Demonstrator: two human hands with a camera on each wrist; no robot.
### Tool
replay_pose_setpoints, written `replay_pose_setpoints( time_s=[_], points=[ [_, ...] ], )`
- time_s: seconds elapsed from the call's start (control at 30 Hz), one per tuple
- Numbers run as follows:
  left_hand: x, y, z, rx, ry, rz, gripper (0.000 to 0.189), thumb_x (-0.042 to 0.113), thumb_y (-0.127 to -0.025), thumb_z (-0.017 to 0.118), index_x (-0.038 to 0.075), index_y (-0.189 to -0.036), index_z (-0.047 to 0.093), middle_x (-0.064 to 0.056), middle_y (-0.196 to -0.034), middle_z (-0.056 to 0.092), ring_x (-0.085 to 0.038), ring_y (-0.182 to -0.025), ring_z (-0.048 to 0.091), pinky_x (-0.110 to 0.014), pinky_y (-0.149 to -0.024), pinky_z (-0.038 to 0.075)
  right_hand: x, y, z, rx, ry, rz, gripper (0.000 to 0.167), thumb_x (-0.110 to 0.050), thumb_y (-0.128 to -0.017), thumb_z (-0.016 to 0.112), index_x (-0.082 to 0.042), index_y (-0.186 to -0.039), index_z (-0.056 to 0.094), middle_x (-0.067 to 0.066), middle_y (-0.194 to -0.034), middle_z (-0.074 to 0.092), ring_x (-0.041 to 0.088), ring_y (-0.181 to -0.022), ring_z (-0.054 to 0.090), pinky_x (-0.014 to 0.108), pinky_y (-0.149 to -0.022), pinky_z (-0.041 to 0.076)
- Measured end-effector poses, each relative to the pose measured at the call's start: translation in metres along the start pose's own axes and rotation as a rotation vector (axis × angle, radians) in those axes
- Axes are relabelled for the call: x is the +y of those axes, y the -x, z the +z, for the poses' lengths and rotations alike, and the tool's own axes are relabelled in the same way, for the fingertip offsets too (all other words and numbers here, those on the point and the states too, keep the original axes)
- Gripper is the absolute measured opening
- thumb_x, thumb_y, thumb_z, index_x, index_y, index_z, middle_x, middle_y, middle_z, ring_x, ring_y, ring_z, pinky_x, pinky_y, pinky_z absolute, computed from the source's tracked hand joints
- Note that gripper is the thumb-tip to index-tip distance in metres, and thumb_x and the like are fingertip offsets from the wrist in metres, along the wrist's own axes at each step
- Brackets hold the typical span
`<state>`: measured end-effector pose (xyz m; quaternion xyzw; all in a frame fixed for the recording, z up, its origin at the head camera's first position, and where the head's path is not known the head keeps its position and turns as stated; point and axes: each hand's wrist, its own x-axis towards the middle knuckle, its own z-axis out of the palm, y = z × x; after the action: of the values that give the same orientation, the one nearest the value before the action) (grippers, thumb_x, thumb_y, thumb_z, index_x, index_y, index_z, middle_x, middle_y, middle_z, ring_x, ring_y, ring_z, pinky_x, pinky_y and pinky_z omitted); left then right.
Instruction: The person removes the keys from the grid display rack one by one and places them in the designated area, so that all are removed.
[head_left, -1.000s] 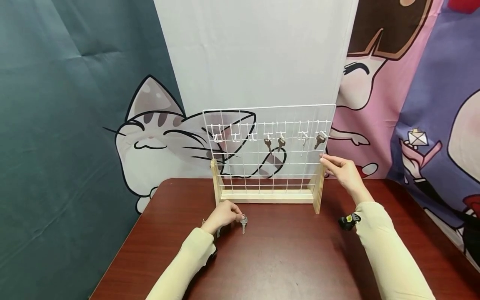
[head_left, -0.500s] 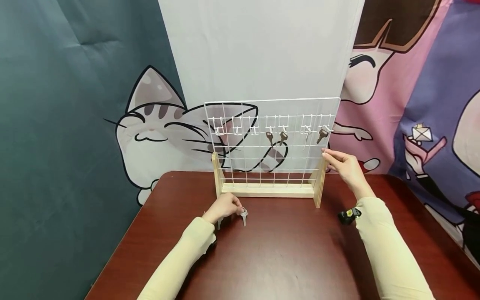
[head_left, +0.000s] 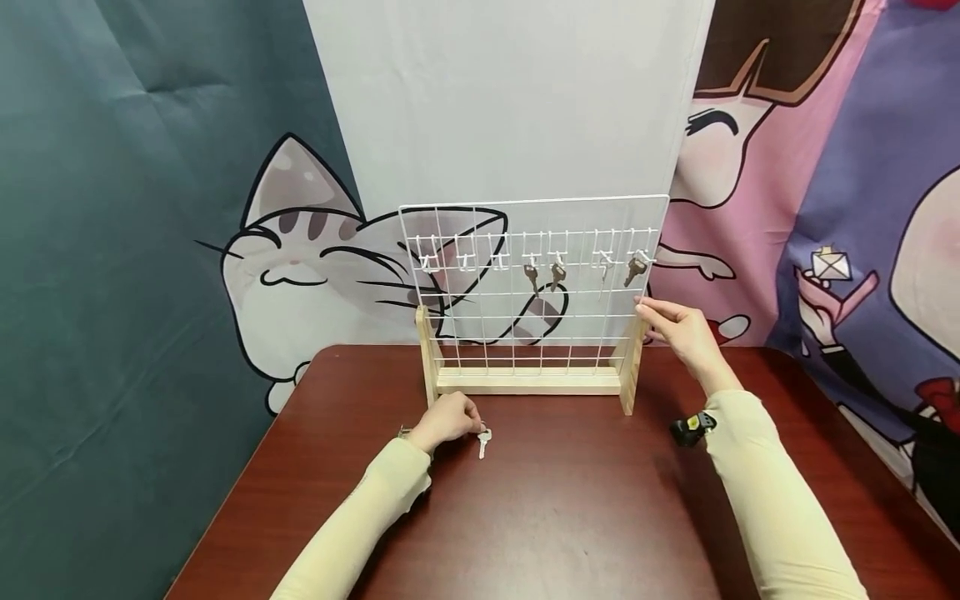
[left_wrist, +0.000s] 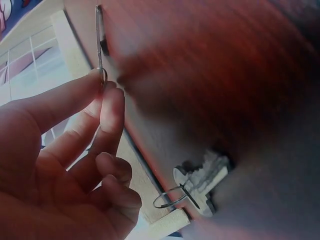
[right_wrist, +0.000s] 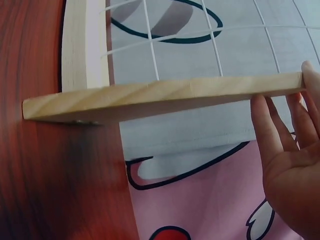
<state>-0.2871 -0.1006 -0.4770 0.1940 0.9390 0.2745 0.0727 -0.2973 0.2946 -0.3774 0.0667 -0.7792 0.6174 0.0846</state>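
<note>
My left hand (head_left: 447,418) pinches the small ring of a silver key (head_left: 483,443), just in front of the rack's left foot. In the left wrist view that key (left_wrist: 98,37) shows edge-on, extending beyond the fingertips. Another key (left_wrist: 197,187) with a wire ring lies on the table beside this hand. My right hand (head_left: 686,333) grips the top of the right wooden post (head_left: 634,367) of a white wire grid rack (head_left: 534,200). The right wrist view shows thumb and fingers on opposite sides of the post's end (right_wrist: 285,84).
Several white hooks (head_left: 463,262) line the grid. Keys hang on some, including a brass-coloured key (head_left: 635,269) at the far right and another key (head_left: 558,273) near the middle. The rack stands on a reddish-brown table (head_left: 540,500) before printed cloth (head_left: 502,100).
My left hand and its key have shifted slightly toward me relative to the rack. The key under the left wrist is now mostly hidden in the head view. My right hand stays on the post.
</note>
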Motion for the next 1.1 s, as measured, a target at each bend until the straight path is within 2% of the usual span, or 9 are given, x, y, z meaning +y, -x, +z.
replay_pose_setpoints(
  time_s=[0.07,0.2,0.33,0.47,0.63,0.7,0.8,0.97,1.1],
  points=[
    [0.000,0.000,0.000,0.006,-0.008,0.007,0.011,0.011,-0.079,0.079,0.013,-0.069,0.074,0.009,-0.066,0.065,-0.009,-0.063,0.050,-0.024,-0.058,0.042,0.000,0.000,0.001,0.009,0.004,-0.002,0.054,-0.026,-0.099,0.067,0.007,-0.140,0.053,-0.005,-0.128,0.068,-0.008,-0.105,0.058,0.018,-0.086,0.054],
    [-0.004,0.002,0.003,0.014,0.001,0.016,0.013,0.008,-0.078,0.078,0.012,-0.067,0.073,0.008,-0.066,0.067,-0.009,-0.062,0.051,-0.024,-0.059,0.044,0.000,0.002,0.002,0.025,0.037,0.005,0.054,-0.027,-0.100,0.066,0.006,-0.140,0.054,0.012,-0.139,0.060,-0.008,-0.104,0.058,0.016,-0.083,0.054],
    [-0.006,0.007,0.007,0.035,0.018,0.015,0.012,0.007,-0.078,0.077,0.010,-0.068,0.071,0.006,-0.064,0.064,-0.010,-0.061,0.051,-0.025,-0.060,0.045,0.001,0.004,0.004,0.028,0.056,0.009,0.053,-0.029,-0.100,0.066,0.004,-0.140,0.055,0.018,-0.141,0.056,-0.008,-0.105,0.058,0.017,-0.083,0.054],
    [-0.006,0.010,0.008,0.042,0.026,0.017,0.011,0.007,-0.077,0.077,0.009,-0.070,0.071,0.006,-0.066,0.063,-0.011,-0.063,0.052,-0.026,-0.062,0.046,0.000,0.004,0.004,0.032,0.042,0.006,0.053,-0.028,-0.100,0.066,0.005,-0.140,0.055,0.013,-0.138,0.060,-0.009,-0.104,0.058,0.016,-0.082,0.054],
    [-0.008,0.006,0.001,0.040,0.014,-0.012,0.011,0.014,-0.080,0.080,0.012,-0.074,0.071,0.006,-0.069,0.064,-0.011,-0.064,0.053,-0.027,-0.062,0.047,-0.001,0.002,0.007,0.041,0.002,0.000,0.053,-0.026,-0.099,0.067,0.006,-0.139,0.055,-0.009,-0.125,0.068,-0.008,-0.104,0.059,0.016,-0.083,0.054],
    [-0.010,0.007,-0.004,0.023,0.031,-0.033,0.012,0.018,-0.082,0.080,0.012,-0.078,0.071,0.006,-0.070,0.064,-0.011,-0.063,0.054,-0.028,-0.061,0.047,-0.001,0.001,0.009,0.035,-0.007,0.011,0.054,-0.026,-0.099,0.067,0.005,-0.140,0.054,-0.011,-0.124,0.068,-0.008,-0.105,0.059,0.018,-0.085,0.054],
    [-0.014,0.009,-0.019,0.008,0.071,-0.054,0.012,0.022,-0.087,0.078,0.011,-0.085,0.072,0.005,-0.073,0.064,-0.012,-0.064,0.056,-0.030,-0.063,0.049,-0.003,0.000,0.012,0.034,-0.008,0.027,0.053,-0.028,-0.099,0.067,0.003,-0.140,0.055,-0.003,-0.132,0.066,-0.007,-0.107,0.059,0.020,-0.088,0.054],
    [-0.020,0.010,-0.051,0.040,0.101,-0.052,0.019,0.026,-0.094,0.071,0.008,-0.097,0.075,-0.003,-0.078,0.070,-0.016,-0.073,0.063,-0.034,-0.073,0.052,0.001,-0.005,0.008,0.069,0.009,0.028,0.051,-0.029,-0.098,0.068,0.001,-0.139,0.058,0.002,-0.135,0.064,-0.007,-0.105,0.059,0.018,-0.085,0.055],
    [-0.027,0.014,-0.067,0.069,0.156,-0.068,0.024,0.027,-0.098,0.067,0.004,-0.100,0.074,-0.015,-0.084,0.072,-0.025,-0.072,0.066,-0.029,-0.065,0.052,0.015,-0.012,0.002,0.076,0.003,0.040,0.052,-0.031,-0.098,0.068,-0.002,-0.140,0.058,0.000,-0.136,0.063,-0.008,-0.106,0.059,0.017,-0.084,0.054]
  ],
)
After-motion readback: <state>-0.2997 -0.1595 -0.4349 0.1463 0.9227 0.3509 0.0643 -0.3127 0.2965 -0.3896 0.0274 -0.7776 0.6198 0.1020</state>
